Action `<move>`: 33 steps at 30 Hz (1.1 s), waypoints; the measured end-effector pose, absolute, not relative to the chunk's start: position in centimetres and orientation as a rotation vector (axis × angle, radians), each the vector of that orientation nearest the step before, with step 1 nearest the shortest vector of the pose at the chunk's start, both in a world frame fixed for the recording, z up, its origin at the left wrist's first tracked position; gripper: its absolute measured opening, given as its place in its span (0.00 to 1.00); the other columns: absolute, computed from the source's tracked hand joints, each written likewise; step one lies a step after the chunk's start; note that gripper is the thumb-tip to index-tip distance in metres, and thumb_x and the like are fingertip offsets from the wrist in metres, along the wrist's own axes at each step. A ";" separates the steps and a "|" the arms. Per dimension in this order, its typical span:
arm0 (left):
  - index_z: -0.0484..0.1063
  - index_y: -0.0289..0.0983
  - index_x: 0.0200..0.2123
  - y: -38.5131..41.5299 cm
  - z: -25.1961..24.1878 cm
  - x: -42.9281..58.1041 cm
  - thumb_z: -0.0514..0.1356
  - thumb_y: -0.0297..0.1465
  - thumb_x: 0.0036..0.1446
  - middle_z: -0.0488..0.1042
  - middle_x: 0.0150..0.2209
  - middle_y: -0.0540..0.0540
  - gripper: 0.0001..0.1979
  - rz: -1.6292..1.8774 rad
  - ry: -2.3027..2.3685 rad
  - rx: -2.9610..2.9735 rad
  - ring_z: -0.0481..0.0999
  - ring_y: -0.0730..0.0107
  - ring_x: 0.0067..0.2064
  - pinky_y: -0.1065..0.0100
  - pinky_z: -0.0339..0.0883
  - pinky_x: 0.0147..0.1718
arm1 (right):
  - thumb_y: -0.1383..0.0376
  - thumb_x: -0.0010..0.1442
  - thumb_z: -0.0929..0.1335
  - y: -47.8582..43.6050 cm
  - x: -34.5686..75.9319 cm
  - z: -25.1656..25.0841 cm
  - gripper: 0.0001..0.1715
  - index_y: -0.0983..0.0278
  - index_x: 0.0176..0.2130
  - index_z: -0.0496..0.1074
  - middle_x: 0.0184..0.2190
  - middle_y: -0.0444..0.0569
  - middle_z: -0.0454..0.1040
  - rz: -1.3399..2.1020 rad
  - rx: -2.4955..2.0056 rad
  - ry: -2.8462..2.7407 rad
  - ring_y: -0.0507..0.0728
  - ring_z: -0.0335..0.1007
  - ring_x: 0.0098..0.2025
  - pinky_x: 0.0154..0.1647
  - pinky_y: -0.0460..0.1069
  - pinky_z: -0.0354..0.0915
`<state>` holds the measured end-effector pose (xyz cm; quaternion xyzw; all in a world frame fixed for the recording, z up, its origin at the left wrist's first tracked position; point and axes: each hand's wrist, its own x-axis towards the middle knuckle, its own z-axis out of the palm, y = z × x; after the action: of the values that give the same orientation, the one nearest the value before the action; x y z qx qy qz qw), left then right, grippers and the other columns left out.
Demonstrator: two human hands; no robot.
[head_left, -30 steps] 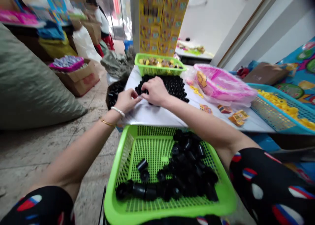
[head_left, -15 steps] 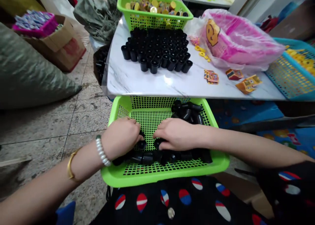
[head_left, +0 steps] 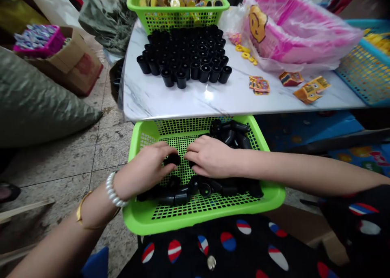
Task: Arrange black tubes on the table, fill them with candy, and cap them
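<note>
Dozens of short black loose tubes (head_left: 183, 197) lie on their sides in the lap basket (head_left: 201, 223), a green mesh one. Most are heaped along its near wall, with a smaller heap in the far right corner.

- Held tube (head_left: 173, 159): pinched at the tips of the left hand (head_left: 146, 170), thumb and fingers curled round its side, just above the mesh.
- Right hand (head_left: 210, 160): palm down, fingers bent over the pile beside the left. Cannot tell whether it grips a piece; the fingertips are hidden.
- Handling, as judged: small hollow plastic, light and stiff, smooth and round, so likely to roll and slip. A pinch across the side wall suits it, or a fingertip in the open mouth. Not fragile; several would fit in one palm.
- Left wrist carries a bead bracelet (head_left: 112, 190) and a gold bangle (head_left: 81, 207).

Beyond the lap basket, its far edge tucked under, is the marble tabletop (head_left: 183, 103). On it is a tight block of standing tubes (head_left: 185, 54), mouths up. Behind that block is a far basket (head_left: 178, 20), also green, with yellow pieces in it. To the right are a pink bag (head_left: 292, 34), small orange packets (head_left: 310, 89) and a blue basket (head_left: 362, 71). On the floor to the left are a grey sack (head_left: 36, 103) and a cardboard box (head_left: 73, 63).
</note>
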<state>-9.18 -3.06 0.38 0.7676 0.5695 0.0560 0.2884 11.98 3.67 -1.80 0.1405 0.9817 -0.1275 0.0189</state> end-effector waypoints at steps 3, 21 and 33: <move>0.69 0.41 0.45 -4.8 1.3 -9.8 0.64 0.35 0.55 0.76 0.44 0.43 0.15 0.723 1.509 1.586 0.77 0.58 0.45 0.57 0.73 0.44 | 0.64 0.64 0.63 4.0 10.9 -0.5 0.14 0.67 0.44 0.75 0.38 0.54 0.75 -0.504 0.450 3.062 0.59 0.69 0.39 0.40 0.53 0.61; 0.69 0.37 0.46 -6.9 1.9 -9.7 0.61 0.37 0.58 0.75 0.38 0.45 0.15 1.057 1.478 1.221 0.76 0.66 0.37 0.63 0.73 0.38 | 0.68 0.50 0.74 5.2 9.1 2.9 0.26 0.65 0.48 0.66 0.38 0.47 0.73 -1.308 0.840 2.934 0.52 0.70 0.34 0.36 0.47 0.67; 0.70 0.42 0.55 -7.2 1.3 -10.1 0.66 0.41 0.54 0.79 0.42 0.43 0.25 0.987 1.344 0.966 0.82 0.61 0.35 0.66 0.77 0.33 | 0.58 0.62 0.69 6.4 10.4 2.6 0.13 0.67 0.39 0.72 0.36 0.50 0.74 -0.836 0.555 3.262 0.54 0.69 0.37 0.40 0.49 0.63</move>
<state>-10.05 -7.19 1.28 0.4118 0.5727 0.4206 0.5705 10.43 6.44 2.64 0.1610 0.9470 -0.2428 -0.1354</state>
